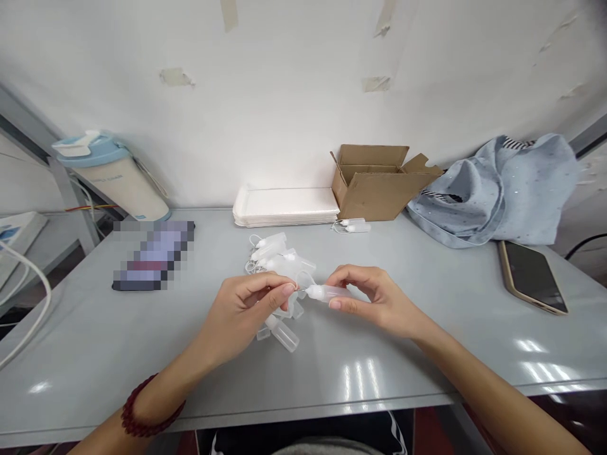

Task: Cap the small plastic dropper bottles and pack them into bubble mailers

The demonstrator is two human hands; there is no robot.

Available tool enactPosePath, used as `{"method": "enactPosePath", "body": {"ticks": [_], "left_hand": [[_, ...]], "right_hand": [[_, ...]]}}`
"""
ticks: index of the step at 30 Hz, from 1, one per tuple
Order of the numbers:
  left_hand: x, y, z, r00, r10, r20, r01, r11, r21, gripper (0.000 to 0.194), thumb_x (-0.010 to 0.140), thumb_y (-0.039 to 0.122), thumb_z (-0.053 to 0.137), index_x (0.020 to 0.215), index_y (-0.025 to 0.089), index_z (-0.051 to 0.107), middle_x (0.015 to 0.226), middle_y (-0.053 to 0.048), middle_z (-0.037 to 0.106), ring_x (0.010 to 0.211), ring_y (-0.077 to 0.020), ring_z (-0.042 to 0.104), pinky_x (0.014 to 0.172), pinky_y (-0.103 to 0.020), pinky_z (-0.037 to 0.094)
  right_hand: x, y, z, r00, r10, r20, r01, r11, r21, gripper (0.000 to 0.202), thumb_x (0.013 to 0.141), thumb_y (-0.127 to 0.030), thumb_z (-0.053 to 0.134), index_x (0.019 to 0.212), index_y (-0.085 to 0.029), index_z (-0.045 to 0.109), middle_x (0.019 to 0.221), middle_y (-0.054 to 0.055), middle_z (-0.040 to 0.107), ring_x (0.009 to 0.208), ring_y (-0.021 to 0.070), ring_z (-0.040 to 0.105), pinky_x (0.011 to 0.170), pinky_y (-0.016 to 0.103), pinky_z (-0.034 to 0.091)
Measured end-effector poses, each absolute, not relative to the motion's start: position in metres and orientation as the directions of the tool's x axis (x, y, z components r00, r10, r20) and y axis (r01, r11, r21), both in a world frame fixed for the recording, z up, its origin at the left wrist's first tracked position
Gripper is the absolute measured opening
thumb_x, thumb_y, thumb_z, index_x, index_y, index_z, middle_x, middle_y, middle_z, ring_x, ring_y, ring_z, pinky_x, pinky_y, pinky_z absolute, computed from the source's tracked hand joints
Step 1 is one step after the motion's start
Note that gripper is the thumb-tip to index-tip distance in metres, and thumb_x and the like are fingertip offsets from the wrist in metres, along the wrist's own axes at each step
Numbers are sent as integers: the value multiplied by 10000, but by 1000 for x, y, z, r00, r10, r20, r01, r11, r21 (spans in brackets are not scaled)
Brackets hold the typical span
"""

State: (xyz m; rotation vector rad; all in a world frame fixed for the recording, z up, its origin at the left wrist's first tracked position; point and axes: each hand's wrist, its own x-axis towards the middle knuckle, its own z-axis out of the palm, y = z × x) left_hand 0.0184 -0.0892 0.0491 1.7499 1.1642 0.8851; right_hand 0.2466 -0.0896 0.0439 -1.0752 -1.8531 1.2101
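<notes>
Between thumb and fingers, my right hand (374, 297) holds a small translucent bottle (332, 293) with a white top, its tip pointing left. A thin white loop rises from the bottle's top. My left hand (258, 302) is pinched at the bottle's thin tip, on a small part mostly hidden by the fingers. Behind and under my left hand lies a pile of similar bottles (272, 254) with white loops. One loose bottle (284, 334) lies just in front of the pile, near my left hand.
At the back stand stacked white trays (287, 203) and an open cardboard box (379, 193), with two small bottles (356, 225) before it. A tumbler (121, 183) and a pixelated device (156, 256) are left; a blue cloth bag (512, 189) and a phone (533, 278) are right.
</notes>
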Motion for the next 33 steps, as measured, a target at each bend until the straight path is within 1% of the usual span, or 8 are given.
{"method": "enactPosePath", "body": {"ticks": [6, 12, 15, 18, 23, 28, 33], "left_hand": [[19, -90, 49, 325, 936, 135, 355, -253, 900, 219, 856, 283, 562, 688, 205, 679, 616, 32, 619, 610, -114, 574, 579, -205, 456], [22, -92, 48, 331, 925, 184, 410, -317, 855, 224, 864, 283, 539, 705, 195, 669, 630, 16, 639, 579, -119, 561, 535, -215, 432], [25, -94, 47, 332, 914, 231, 431, -365, 825, 217, 865, 268, 529, 715, 188, 665, 613, 17, 635, 548, -110, 548, 511, -209, 422], [27, -96, 46, 319, 907, 275, 448, -400, 800, 233, 861, 252, 530, 666, 189, 640, 593, 22, 634, 546, -111, 552, 529, -211, 436], [28, -98, 44, 313, 898, 310, 434, -426, 794, 239, 863, 236, 528, 655, 195, 637, 587, 28, 639, 540, -109, 552, 532, -213, 440], [29, -98, 44, 312, 897, 315, 418, -427, 802, 225, 863, 217, 535, 670, 196, 649, 585, 34, 637, 540, -103, 548, 525, -208, 430], [29, -98, 43, 332, 892, 306, 415, -429, 802, 242, 865, 217, 526, 650, 193, 634, 580, 30, 629, 535, -105, 539, 540, -212, 436]], "right_hand": [[246, -90, 44, -436, 896, 82, 288, 225, -931, 127, 809, -318, 640, 826, -192, 644, 754, 5, 596, 710, 135, 506, 682, 278, 424], [246, -91, 42, -440, 893, 91, 271, 229, -935, 135, 817, -323, 631, 815, -188, 633, 751, 9, 598, 707, 135, 513, 680, 278, 431], [245, -91, 40, -429, 897, 107, 265, 238, -934, 129, 819, -314, 628, 820, -185, 636, 759, 12, 603, 709, 135, 519, 678, 275, 430], [244, -91, 38, -409, 904, 124, 258, 245, -935, 130, 819, -314, 625, 833, -186, 642, 767, 15, 610, 710, 138, 528, 676, 275, 433], [242, -91, 35, -375, 909, 183, 202, 273, -941, 125, 822, -299, 625, 863, -183, 646, 807, 27, 639, 751, 150, 574, 704, 285, 446], [241, -93, 33, -350, 911, 220, 177, 294, -939, 114, 824, -291, 627, 863, -187, 653, 813, 32, 655, 754, 155, 593, 692, 289, 450], [240, -94, 31, -335, 912, 237, 232, 324, -917, 123, 826, -308, 620, 854, -193, 656, 793, 31, 653, 726, 158, 584, 664, 296, 443]]}}
